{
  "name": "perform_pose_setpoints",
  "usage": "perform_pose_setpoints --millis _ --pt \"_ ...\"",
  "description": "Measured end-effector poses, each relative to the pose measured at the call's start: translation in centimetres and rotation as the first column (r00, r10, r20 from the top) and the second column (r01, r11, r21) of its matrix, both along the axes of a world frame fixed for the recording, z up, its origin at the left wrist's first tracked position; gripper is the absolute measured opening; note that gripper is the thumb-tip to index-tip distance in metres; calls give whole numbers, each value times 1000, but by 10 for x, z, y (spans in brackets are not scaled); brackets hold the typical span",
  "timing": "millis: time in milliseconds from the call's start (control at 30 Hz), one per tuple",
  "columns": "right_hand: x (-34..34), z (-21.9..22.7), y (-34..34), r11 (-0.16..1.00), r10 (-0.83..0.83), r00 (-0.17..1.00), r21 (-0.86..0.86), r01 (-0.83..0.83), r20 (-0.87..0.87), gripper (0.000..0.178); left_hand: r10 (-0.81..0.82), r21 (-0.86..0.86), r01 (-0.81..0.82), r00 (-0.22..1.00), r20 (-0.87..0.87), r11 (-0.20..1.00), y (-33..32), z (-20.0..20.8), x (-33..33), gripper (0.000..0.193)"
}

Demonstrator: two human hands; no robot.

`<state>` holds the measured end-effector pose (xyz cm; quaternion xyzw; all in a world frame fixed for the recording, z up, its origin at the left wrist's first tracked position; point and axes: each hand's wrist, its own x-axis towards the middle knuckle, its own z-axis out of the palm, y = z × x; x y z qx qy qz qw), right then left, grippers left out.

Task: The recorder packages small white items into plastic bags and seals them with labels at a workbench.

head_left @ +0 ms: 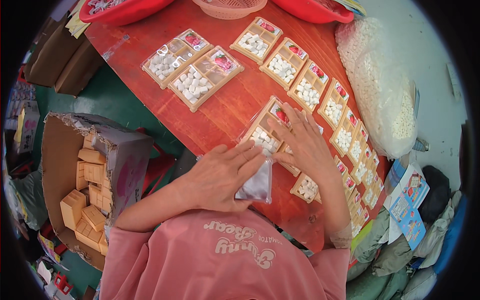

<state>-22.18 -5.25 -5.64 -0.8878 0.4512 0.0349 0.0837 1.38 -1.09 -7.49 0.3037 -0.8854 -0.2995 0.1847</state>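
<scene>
— Two hands working one tray [267,131] on the red table [235,107]?
— Yes. Left hand [220,176] is lying flat, fingers extended, pressing the clear sleeve [256,186]; right hand [302,141] is resting spread across the tray, gripping nothing.

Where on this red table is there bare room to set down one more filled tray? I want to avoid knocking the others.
The widest bare patch of the table lies between the two bagged trays, the tray row and the hands. A narrower strip runs along the left edge. The right side is crowded: trays overlap beside the right hand against the bag of white pieces.
</scene>
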Motion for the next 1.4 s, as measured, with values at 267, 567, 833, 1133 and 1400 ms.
perform_pose_setpoints --millis 267,567,833,1133,1400 --pt "-7 7 -8 997 69 998 -39 -69 -8 79 186 4 -189 972 141 982 13 13 11 78" --pt "-8 4 -8 988 155 984 -7 -157 -88 73 132 29 -137 980 150 990 18 7 7 77" --pt "-12 5 -9 966 257 958 -2 -259 -126 70 -2 -32 8 981 192 999 20 0 -2 76" --pt "-12 -3 -32 966 219 974 128 -224 52 76 15 -53 -6 986 167 999 11 7 -5 75" --pt "-2 4 -19 965 259 964 49 -256 -54 74 -17 -50 31 966 257 998 18 3 3 76"
